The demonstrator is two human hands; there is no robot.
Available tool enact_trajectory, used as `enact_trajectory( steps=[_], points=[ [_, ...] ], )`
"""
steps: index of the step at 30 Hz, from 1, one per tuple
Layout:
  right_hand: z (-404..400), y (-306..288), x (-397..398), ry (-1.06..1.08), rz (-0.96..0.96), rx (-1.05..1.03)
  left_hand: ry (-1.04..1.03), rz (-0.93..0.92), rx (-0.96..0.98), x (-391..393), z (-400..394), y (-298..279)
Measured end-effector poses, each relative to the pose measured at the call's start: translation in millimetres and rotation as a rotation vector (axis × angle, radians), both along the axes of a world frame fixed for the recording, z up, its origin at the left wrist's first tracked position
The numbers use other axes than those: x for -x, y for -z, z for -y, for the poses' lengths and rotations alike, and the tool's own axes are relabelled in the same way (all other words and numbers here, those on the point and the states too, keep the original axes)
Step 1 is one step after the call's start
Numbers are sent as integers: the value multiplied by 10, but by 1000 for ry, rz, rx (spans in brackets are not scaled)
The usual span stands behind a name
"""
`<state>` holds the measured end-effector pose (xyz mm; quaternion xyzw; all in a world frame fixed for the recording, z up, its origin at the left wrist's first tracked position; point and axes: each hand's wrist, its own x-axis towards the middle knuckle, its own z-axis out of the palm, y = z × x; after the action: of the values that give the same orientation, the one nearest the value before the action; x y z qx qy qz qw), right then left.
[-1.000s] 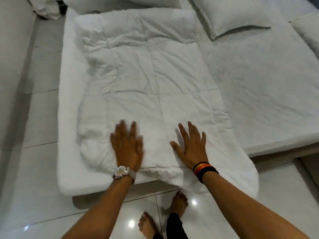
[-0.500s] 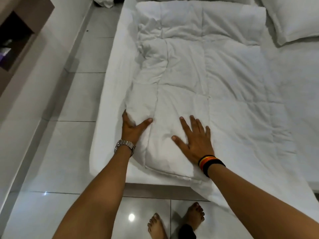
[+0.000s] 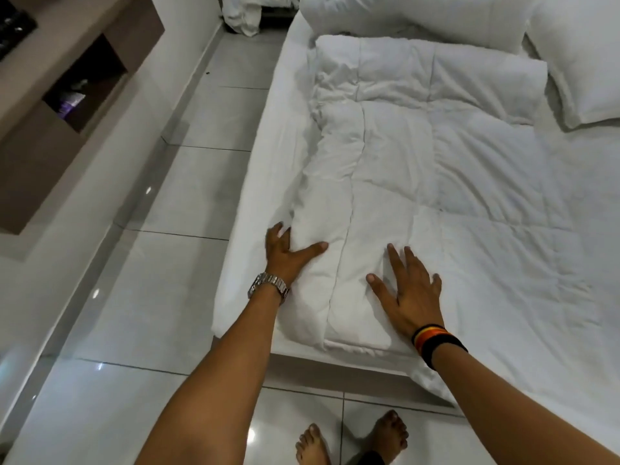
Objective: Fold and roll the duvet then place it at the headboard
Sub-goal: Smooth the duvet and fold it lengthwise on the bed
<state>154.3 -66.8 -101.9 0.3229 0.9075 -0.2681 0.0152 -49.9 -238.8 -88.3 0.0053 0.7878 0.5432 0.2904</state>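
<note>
A white quilted duvet (image 3: 419, 156) lies folded lengthwise on the bed, running from the foot end up to the pillows. My left hand (image 3: 285, 255), with a metal watch on the wrist, cups the duvet's left folded edge near the foot end, fingers under the fold and thumb on top. My right hand (image 3: 411, 288), with dark and orange bands on the wrist, lies flat with spread fingers on top of the duvet, a little right of the left hand.
The mattress (image 3: 278, 135) stands beside a glossy tiled floor (image 3: 188, 209). Two pillows (image 3: 412, 20) (image 3: 580, 58) lie at the head end. A brown wall shelf (image 3: 67, 95) juts out at left. My bare feet (image 3: 352, 441) stand at the bed's foot.
My left hand slid from flat on the duvet to its left edge and took hold of the fold. The right hand stayed flat. The camera view swung left and upward.
</note>
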Motion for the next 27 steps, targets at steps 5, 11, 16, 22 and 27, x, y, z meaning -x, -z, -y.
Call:
enact_trajectory(
  steps=[5,11,16,22,27],
  points=[
    [59,196,-49,-20,32,-45,34,-150,-78,-92,-212,88],
    [138,-2,-22,-5,-31,-3,42,-455,108,-308,71,-354],
    [304,-84,214,-98,-99,-12,90,-408,564,-415,822,-439],
    [501,338,62,-207,188,-64,224,10,162,-899,1444,166],
    [552,443,-44,-221,198,-97,298,-381,39,-1263,1316,328]
  ],
)
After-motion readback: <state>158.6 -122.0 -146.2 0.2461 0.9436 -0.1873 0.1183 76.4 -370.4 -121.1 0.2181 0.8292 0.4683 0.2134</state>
